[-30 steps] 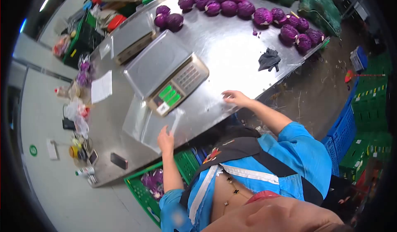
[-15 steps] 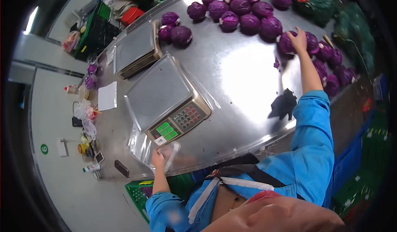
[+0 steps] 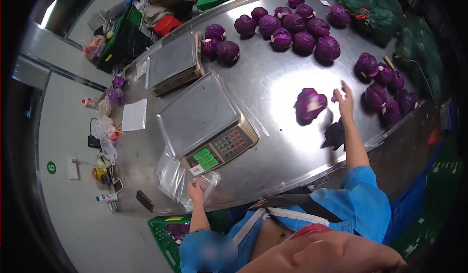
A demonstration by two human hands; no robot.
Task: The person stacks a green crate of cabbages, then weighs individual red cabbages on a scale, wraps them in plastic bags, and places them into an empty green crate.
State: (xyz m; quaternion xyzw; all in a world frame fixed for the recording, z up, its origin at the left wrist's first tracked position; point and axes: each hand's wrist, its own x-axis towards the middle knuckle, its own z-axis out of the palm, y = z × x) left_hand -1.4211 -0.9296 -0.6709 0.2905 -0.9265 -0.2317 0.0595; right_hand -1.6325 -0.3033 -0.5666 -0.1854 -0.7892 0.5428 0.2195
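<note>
Your right hand was stretched out over the steel counter with its fingers spread and holding nothing, just beside a loose red cabbage that lay on its side near the middle of the counter. Your left hand was pinched on the mouth of a clear plastic bag at the near edge, in front of the nearer weighing scale. That cabbage looked free to roll, so a nudge from your open fingers could have sent it toward the counter's edge; the thin bag, gripped at one point only, could have slipped or torn under a heavy head. The bag looked empty, though its film was too clear to be sure. Both scale pans were bare. A green crate below the counter held some purple produce, and green net sacks at the far end were bulging, contents hidden.
</note>
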